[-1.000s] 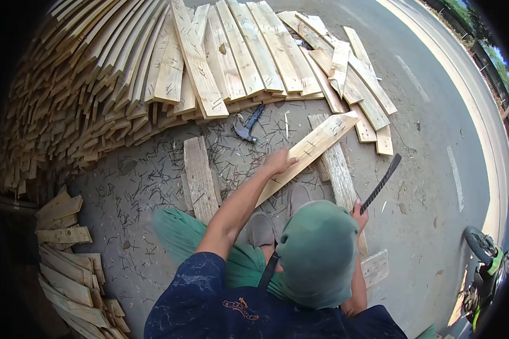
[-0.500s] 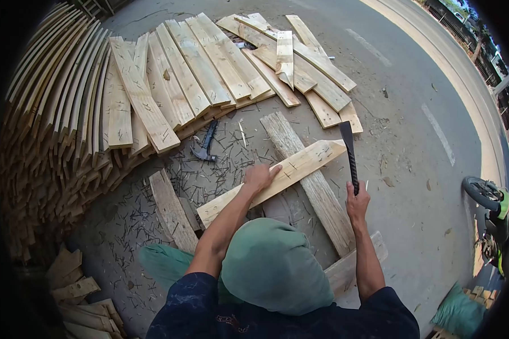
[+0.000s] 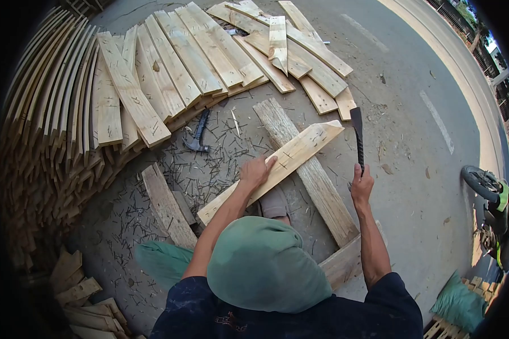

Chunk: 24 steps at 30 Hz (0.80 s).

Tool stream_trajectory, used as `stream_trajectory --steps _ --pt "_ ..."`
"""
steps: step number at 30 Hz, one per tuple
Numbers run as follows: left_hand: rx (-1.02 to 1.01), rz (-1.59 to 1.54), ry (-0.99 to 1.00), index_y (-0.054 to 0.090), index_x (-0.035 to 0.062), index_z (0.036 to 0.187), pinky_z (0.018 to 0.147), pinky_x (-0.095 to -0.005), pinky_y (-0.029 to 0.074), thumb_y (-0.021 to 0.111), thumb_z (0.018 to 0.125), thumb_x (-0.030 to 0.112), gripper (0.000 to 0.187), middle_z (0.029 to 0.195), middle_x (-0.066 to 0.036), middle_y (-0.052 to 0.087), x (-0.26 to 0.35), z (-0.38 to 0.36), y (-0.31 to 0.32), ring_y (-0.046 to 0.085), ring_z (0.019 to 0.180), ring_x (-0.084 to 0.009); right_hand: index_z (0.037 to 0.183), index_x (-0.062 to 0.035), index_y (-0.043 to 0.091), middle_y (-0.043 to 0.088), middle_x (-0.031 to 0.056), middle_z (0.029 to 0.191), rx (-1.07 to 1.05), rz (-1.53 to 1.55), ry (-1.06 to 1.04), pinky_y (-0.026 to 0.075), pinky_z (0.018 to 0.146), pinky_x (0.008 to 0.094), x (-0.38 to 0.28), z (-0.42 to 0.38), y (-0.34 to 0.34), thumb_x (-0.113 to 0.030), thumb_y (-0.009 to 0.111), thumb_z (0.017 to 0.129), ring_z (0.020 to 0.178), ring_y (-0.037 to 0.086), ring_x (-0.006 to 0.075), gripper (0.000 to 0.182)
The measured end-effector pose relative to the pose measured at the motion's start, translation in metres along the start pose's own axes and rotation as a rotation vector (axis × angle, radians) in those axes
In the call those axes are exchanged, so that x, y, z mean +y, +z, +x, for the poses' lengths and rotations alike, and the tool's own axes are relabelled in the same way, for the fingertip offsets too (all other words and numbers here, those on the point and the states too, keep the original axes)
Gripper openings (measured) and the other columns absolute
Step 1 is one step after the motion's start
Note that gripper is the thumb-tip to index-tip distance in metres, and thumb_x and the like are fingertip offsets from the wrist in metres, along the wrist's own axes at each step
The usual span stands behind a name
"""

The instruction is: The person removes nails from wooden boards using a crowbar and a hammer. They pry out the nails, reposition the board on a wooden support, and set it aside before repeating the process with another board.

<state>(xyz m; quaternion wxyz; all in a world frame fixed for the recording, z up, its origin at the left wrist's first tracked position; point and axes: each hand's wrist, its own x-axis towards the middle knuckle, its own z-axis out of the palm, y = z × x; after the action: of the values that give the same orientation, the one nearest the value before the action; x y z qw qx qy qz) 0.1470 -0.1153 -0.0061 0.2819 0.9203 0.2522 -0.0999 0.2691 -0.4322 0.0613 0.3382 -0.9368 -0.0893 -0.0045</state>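
Observation:
My left hand [image 3: 257, 172] grips the edge of a pale wooden plank [image 3: 301, 150], fingers over its near half. The plank has nails in its face, and its far end is cut slantwise to a point. It rests across a rough, weathered beam [image 3: 326, 196] on the ground. In my right hand [image 3: 362, 183] is a dark machete [image 3: 357, 127] with a ridged, twisted-looking handle. Its blade points up and away, just right of the plank's pointed end, with a small gap between them.
A claw hammer [image 3: 197, 134] lies among scattered nails [image 3: 147, 217]. Beyond it are loose planks [image 3: 189, 53] and, leftward, a tall curved stack of boards [image 3: 45, 107]. Another weathered timber [image 3: 167, 206] lies left. A motorcycle [image 3: 495, 206] and green sack [image 3: 459, 304] are at right.
The machete has moved slightly right, away from the plank's pointed end. My left hand keeps its place on the plank. The whole view has shifted a little.

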Motion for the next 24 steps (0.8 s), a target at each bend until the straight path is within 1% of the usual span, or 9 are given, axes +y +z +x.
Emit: stream_trajectory --steps 5,7,9,12,13,15,19,21,24 --pt "0.014 -0.051 -0.022 0.066 0.0007 0.105 0.088 -0.0541 0.048 0.035 0.096 0.064 0.071 0.098 -0.030 0.067 0.003 -0.008 0.006 0.064 0.097 -0.0476 0.092 0.0012 0.058 0.061 0.0276 0.069 -0.276 -0.272 -0.159 0.046 0.064 0.0561 0.055 0.008 0.016 -0.050 0.043 0.101 0.074 0.063 0.0482 0.054" --pt "0.056 -0.009 -0.018 0.066 0.0008 0.107 0.088 -0.0543 0.048 0.035 0.096 0.064 0.071 0.100 -0.031 0.067 0.008 0.003 -0.010 0.064 0.098 -0.0470 0.092 0.0020 0.059 0.061 0.0261 0.067 -0.163 -0.426 -0.143 0.046 0.064 0.0564 0.033 0.022 0.003 -0.051 0.042 0.101 0.073 0.064 0.0471 0.056" --pt "-0.008 -0.037 -0.057 0.066 0.0008 0.107 0.087 -0.0546 0.049 0.034 0.096 0.064 0.072 0.099 -0.031 0.066 0.011 -0.005 -0.012 0.064 0.097 -0.0471 0.090 0.0025 0.058 0.062 0.0259 0.068 -0.153 -0.321 -0.055 0.046 0.063 0.0571 0.007 0.015 -0.015 -0.051 0.041 0.101 0.072 0.064 0.0465 0.057" --pt "-0.033 -0.031 -0.065 0.065 0.0011 0.110 0.086 -0.0541 0.049 0.033 0.096 0.065 0.072 0.101 -0.030 0.066 0.002 -0.002 0.000 0.064 0.099 -0.0459 0.088 0.0042 0.056 0.062 0.0255 0.067 0.336 0.252 -0.066 0.046 0.061 0.0545 -0.010 0.020 -0.005 -0.047 0.041 0.102 0.069 0.064 0.0450 0.055" --pt "-0.036 -0.031 -0.065 0.065 0.0011 0.110 0.086 -0.0541 0.049 0.033 0.096 0.065 0.072 0.101 -0.030 0.066 0.001 -0.002 -0.002 0.064 0.099 -0.0459 0.088 0.0042 0.056 0.062 0.0255 0.067 0.335 0.250 -0.063 0.046 0.061 0.0545 0.002 0.023 0.007 -0.047 0.041 0.102 0.069 0.064 0.0450 0.055" --pt "-0.024 -0.079 -0.039 0.064 0.0012 0.111 0.086 -0.0541 0.049 0.034 0.096 0.065 0.073 0.100 -0.029 0.067 0.003 -0.008 -0.005 0.065 0.098 -0.0454 0.085 0.0042 0.056 0.062 0.0233 0.065 -0.251 -0.371 -0.205 0.044 0.057 0.0514 0.037 0.022 0.026 -0.046 0.044 0.102 0.062 0.063 0.0428 0.054" --pt "0.032 -0.021 -0.020 0.064 0.0015 0.114 0.087 -0.0532 0.049 0.033 0.096 0.065 0.073 0.101 -0.027 0.068 0.025 0.016 -0.035 0.065 0.098 -0.0441 0.082 0.0024 0.054 0.052 0.0181 0.056 -0.157 -0.411 -0.311 0.037 0.049 0.0432 0.057 0.030 0.033 -0.049 0.045 0.101 0.048 0.049 0.0340 0.055" --pt "-0.071 -0.018 -0.056 0.065 0.0012 0.113 0.088 -0.0524 0.049 0.033 0.096 0.065 0.073 0.103 -0.026 0.068 0.018 -0.007 -0.017 0.065 0.099 -0.0425 0.082 0.0014 0.057 0.059 0.0225 0.062 -0.020 -0.108 -0.112 0.042 0.054 0.0493 0.024 0.020 0.018 -0.048 0.047 0.100 0.057 0.059 0.0419 0.053" --pt "-0.027 -0.043 -0.051 0.065 0.0013 0.113 0.087 -0.0526 0.049 0.034 0.096 0.064 0.072 0.101 -0.026 0.068 0.012 -0.005 0.001 0.065 0.099 -0.0423 0.082 0.0006 0.055 0.054 0.0220 0.059 0.161 0.146 -0.074 0.041 0.053 0.0473 0.009 0.018 0.019 -0.047 0.047 0.101 0.055 0.056 0.0413 0.052"
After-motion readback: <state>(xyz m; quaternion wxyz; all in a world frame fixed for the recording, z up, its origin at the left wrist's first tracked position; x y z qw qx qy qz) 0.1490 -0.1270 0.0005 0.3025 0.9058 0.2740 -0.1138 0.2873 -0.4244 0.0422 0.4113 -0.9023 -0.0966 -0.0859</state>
